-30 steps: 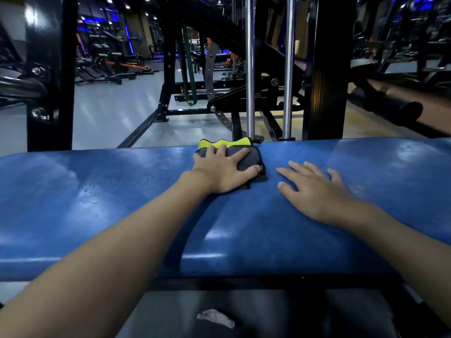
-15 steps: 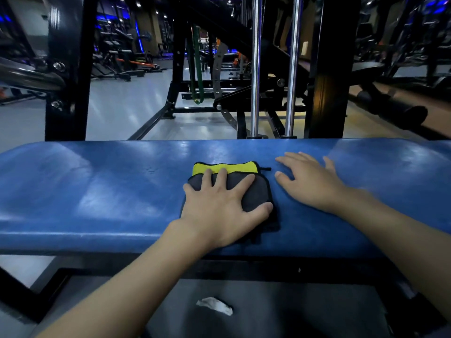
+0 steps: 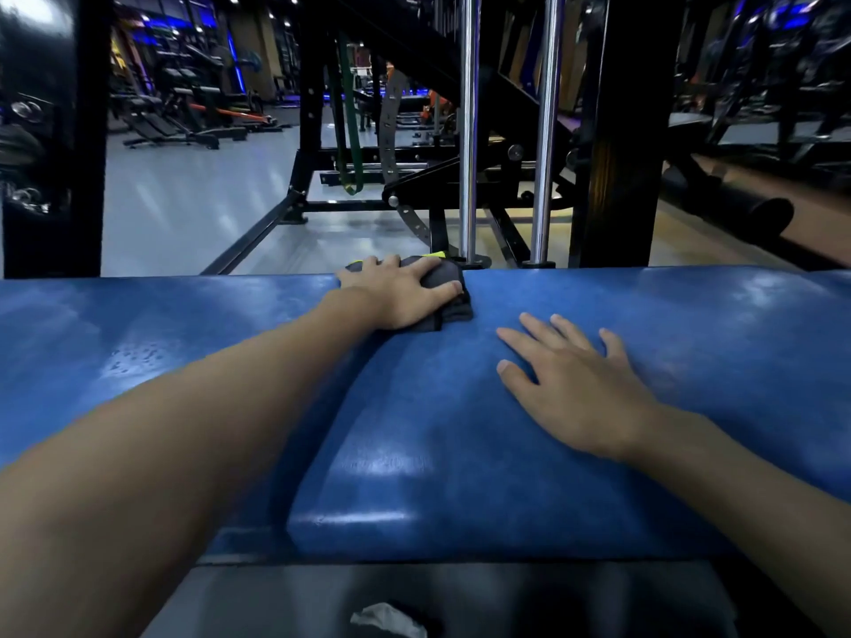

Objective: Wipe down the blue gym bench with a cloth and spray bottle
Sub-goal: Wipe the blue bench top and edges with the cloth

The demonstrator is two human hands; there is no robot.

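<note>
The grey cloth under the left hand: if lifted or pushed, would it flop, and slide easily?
Probably floppy: the cloth is bunched into folds under the left hand. Likely light, being thin fabric. It should slide readily on the glossy bench and could slip off the far edge where it lies.

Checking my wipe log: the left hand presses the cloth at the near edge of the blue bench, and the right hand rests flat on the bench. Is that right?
Not quite. The head view shows the left hand pressing the cloth at the far edge of the blue bench, not the near edge. The right hand does rest flat on the bench.
</note>
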